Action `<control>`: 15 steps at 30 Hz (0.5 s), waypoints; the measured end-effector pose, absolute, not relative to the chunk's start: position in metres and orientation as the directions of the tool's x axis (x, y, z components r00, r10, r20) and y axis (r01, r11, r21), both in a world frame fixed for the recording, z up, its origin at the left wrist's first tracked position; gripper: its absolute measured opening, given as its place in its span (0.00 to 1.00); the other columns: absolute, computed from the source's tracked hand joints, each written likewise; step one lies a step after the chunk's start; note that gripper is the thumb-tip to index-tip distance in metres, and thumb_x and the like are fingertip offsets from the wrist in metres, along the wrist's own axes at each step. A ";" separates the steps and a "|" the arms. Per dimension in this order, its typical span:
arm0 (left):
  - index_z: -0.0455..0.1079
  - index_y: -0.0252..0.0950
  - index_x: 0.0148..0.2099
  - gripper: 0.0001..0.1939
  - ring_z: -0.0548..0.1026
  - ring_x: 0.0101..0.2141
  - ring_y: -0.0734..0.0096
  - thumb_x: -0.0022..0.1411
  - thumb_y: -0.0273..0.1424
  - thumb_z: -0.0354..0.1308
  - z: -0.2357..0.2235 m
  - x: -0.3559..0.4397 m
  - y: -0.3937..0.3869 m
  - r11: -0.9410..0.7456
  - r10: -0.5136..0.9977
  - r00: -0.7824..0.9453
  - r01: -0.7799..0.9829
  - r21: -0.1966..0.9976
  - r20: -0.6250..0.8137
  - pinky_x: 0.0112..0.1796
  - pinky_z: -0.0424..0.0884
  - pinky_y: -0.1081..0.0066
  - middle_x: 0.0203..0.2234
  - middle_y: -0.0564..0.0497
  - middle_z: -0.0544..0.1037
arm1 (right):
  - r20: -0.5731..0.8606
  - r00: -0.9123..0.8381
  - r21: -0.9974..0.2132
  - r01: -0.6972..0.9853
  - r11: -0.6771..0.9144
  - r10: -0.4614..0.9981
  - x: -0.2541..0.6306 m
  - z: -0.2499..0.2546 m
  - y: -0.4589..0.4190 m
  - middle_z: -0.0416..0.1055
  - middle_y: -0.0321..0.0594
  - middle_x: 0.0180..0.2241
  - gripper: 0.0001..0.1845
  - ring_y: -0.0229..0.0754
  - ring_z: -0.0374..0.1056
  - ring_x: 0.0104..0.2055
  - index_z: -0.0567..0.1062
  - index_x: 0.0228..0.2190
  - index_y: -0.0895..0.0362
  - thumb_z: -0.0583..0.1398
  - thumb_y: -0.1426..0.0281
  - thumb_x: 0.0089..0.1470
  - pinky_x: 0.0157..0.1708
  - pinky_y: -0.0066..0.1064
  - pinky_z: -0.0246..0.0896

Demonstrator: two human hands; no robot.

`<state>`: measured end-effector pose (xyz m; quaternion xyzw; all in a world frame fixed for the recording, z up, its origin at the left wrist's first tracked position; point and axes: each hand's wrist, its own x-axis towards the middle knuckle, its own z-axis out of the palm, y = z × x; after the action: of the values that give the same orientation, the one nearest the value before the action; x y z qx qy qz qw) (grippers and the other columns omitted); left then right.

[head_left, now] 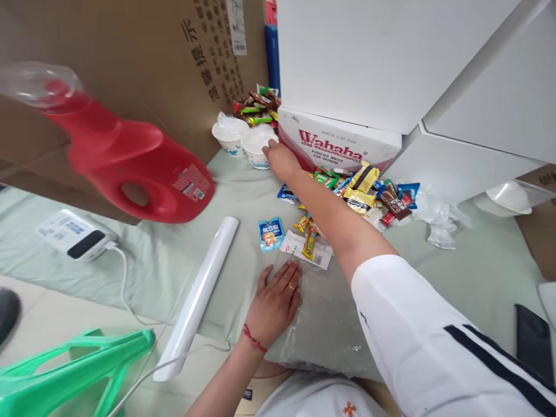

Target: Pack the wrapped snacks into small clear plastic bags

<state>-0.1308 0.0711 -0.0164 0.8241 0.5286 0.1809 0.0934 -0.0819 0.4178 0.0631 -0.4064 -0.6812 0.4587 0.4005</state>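
Observation:
My right hand [280, 159] reaches forward, its fingers pinching the near right rim of a white paper bowl [256, 161] with a blue print. Clear plastic shows inside that bowl. A second paper bowl [229, 145] stands against its left side, also with clear plastic in it. My left hand [277, 298] lies flat, fingers stretched out, on the left edge of a clear plastic bag [330, 318]. Just beyond its fingertips are a white label card [321, 259], a yellow snack packet [309, 242] on the card, and a blue snack packet [270, 234].
A pile of wrapped snacks [365, 188] lies before the Wahaha carton [339, 139]; more wrapped snacks [260, 107] sit behind the bowls. Leftward are a red jug [143, 145], a white roll [200, 295], a white charger [73, 234] and a green stool [78, 370]. Crumpled plastic [438, 217] lies right.

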 end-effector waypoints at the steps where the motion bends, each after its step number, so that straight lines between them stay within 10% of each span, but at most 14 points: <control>1: 0.67 0.40 0.67 0.23 0.69 0.64 0.57 0.74 0.32 0.47 -0.017 -0.131 0.071 -0.427 0.903 0.380 0.837 0.343 0.198 0.67 0.53 0.46 0.65 0.45 0.71 | 0.184 -0.346 -0.932 0.235 0.275 0.920 -0.075 0.065 0.406 0.58 0.27 0.30 0.14 0.23 0.61 0.39 0.67 0.25 0.61 0.56 0.87 0.58 0.43 0.13 0.59; 8: 0.68 0.40 0.66 0.22 0.70 0.63 0.55 0.73 0.31 0.47 -0.021 -0.132 0.073 -0.450 0.891 0.397 0.831 0.327 0.219 0.67 0.52 0.46 0.64 0.44 0.72 | 0.492 -0.243 -0.709 0.446 0.547 0.836 0.048 0.093 0.256 0.75 0.29 0.47 0.08 0.41 0.70 0.55 0.78 0.40 0.44 0.60 0.69 0.65 0.60 0.41 0.67; 12: 0.70 0.40 0.64 0.22 0.71 0.62 0.54 0.73 0.32 0.47 -0.023 -0.131 0.073 -0.461 0.884 0.397 0.827 0.320 0.247 0.66 0.52 0.47 0.63 0.44 0.73 | 0.483 0.277 -0.854 0.357 0.378 0.830 0.165 0.112 0.201 0.73 0.33 0.46 0.03 0.37 0.72 0.36 0.80 0.36 0.46 0.67 0.62 0.58 0.32 0.33 0.75; 15: 0.70 0.38 0.63 0.21 0.71 0.62 0.54 0.74 0.33 0.47 -0.023 -0.131 0.073 -0.467 0.880 0.402 0.832 0.299 0.254 0.65 0.53 0.47 0.63 0.43 0.73 | 0.240 0.537 -0.957 -0.008 0.290 0.809 0.244 0.116 0.208 0.66 0.28 0.29 0.16 0.27 0.57 0.22 0.74 0.31 0.53 0.74 0.65 0.46 0.14 0.18 0.53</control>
<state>-0.1308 0.0735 -0.0230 0.8350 0.5125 0.1903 0.0624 0.2442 0.2077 0.1164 -0.5208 -0.3842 0.2898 0.7051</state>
